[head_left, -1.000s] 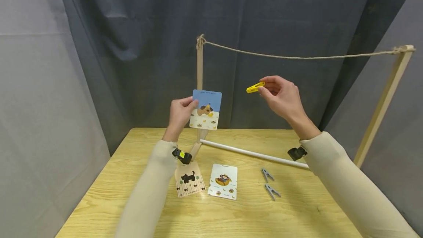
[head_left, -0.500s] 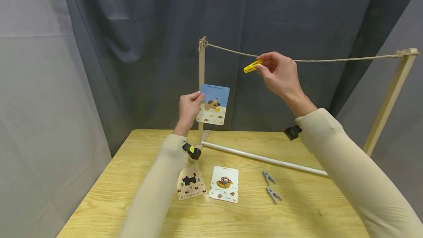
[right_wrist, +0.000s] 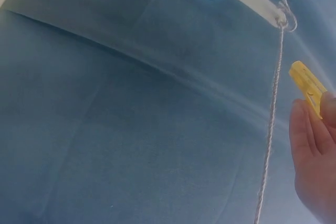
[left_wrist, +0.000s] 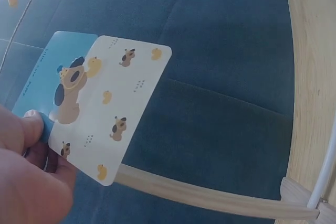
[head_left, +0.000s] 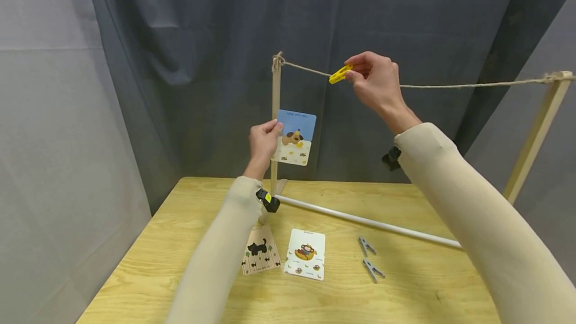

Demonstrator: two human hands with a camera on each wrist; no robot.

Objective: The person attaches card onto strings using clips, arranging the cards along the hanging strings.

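My left hand [head_left: 263, 143] pinches the left edge of a blue and white card with a puppy on it [head_left: 298, 136], upright in front of the left wooden post [head_left: 276, 84]. In the left wrist view the thumb lies over the blue part of that card [left_wrist: 113, 98]. Higher up, my right hand [head_left: 375, 81] pinches a yellow clothespin [head_left: 340, 74] between thumb and fingers. In the head view the clothespin overlaps the string [head_left: 306, 68]; the right wrist view shows the yellow clothespin [right_wrist: 308, 85] beside the string [right_wrist: 273, 108], with a gap between them.
On the wooden table [head_left: 148, 264] lie a black cat card [head_left: 261, 251], a monkey card [head_left: 305, 254] and two grey clothespins [head_left: 366, 245]. A white rod [head_left: 369, 221] runs along the base toward the right post [head_left: 537, 134]. A dark curtain [head_left: 216, 64] hangs behind.
My right hand has risen with the yellow clothespin to the string's height. My left hand has moved right and slightly up with the puppy card.
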